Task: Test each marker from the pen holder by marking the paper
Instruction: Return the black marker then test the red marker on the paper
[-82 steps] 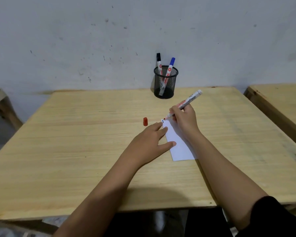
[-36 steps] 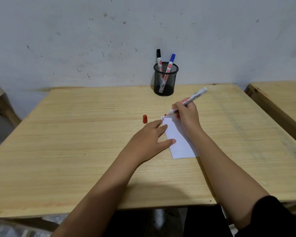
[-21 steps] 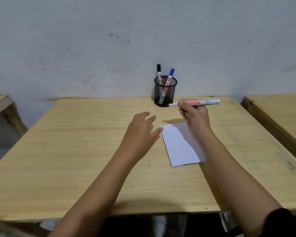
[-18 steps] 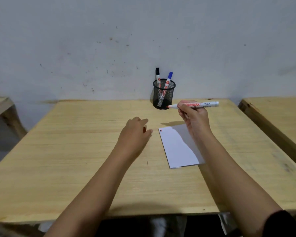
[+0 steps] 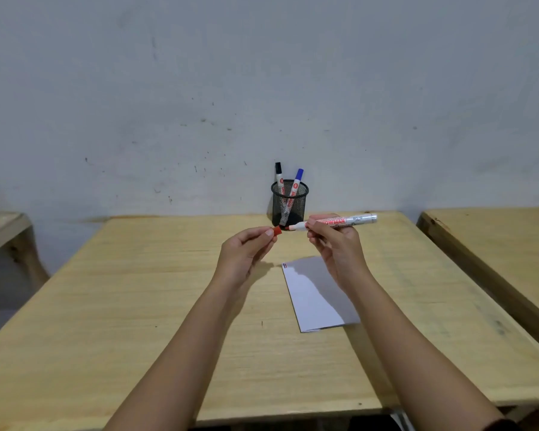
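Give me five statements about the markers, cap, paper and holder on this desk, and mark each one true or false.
1. The left hand pinches the red cap. True.
2. The cap is already on the red marker. False: a gap remains and the tip is bare.
3. The pen holder holds three markers. False: two, the black marker and the blue marker.
4. The paper has marks at its far left corner. True.
5. The right hand rests on the paper. False: it holds the red marker above the desk.

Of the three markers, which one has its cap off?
The red marker, held level in the right hand. The black marker and blue marker stand capped in the pen holder.
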`<state>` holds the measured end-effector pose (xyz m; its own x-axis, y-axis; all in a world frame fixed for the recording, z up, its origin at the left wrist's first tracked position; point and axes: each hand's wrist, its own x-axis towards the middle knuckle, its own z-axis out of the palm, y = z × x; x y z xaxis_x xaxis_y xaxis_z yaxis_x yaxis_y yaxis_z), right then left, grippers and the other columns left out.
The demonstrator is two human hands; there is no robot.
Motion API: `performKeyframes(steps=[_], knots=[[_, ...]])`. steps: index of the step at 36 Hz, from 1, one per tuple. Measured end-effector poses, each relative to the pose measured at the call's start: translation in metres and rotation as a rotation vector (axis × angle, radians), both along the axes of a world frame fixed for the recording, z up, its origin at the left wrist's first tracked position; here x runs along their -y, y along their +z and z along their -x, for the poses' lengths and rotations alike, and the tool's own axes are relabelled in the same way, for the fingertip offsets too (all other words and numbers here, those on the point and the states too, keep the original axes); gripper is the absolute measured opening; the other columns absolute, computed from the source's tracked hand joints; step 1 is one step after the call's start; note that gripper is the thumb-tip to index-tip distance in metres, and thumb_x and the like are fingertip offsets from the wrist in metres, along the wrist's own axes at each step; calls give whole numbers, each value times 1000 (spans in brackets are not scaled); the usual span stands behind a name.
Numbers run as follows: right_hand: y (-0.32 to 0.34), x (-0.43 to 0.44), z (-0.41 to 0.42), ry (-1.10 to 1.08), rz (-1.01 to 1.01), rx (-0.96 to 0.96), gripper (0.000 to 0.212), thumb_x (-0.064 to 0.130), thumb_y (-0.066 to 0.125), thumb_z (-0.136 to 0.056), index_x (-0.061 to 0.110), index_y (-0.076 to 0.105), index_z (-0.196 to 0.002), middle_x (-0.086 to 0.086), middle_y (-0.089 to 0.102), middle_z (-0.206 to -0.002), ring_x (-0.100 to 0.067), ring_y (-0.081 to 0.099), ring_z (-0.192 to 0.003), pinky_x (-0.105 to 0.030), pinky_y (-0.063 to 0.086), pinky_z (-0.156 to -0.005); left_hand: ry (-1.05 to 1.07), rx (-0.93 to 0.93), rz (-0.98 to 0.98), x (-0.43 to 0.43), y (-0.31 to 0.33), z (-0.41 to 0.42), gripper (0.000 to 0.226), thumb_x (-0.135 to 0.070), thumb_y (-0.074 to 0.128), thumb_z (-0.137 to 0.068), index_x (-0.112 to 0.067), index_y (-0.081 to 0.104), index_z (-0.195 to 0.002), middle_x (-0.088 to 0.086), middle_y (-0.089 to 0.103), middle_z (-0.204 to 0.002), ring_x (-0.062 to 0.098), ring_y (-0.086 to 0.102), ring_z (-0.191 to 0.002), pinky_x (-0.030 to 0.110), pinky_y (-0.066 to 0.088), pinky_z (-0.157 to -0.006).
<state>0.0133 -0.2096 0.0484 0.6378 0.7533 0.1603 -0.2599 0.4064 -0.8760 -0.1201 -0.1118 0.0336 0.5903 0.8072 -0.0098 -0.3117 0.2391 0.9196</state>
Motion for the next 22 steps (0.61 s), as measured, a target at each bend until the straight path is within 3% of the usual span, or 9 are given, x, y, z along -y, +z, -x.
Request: performKeyframes(steps=[7,22], knots=[[8,3,6,25,-34,14,12,-6,60,-83,5,63,-80,3,65,-57,-7,59,-55,-14,49,-57,-69,87,-14,9,12,0,12,2,63,-83,-2,69,-93,1,76,-80,7,71,-76,13,55,-75],[7,8,17,40,-108,177,12,-7,58,-85,5,59,-84,7,66,-60,-8,57,-58,-17,49,-61,-91,83,-174,16,28,2,11,2,62,-84,-4,68,-91,2,75,-74,9,71,-72,14,55,-73]])
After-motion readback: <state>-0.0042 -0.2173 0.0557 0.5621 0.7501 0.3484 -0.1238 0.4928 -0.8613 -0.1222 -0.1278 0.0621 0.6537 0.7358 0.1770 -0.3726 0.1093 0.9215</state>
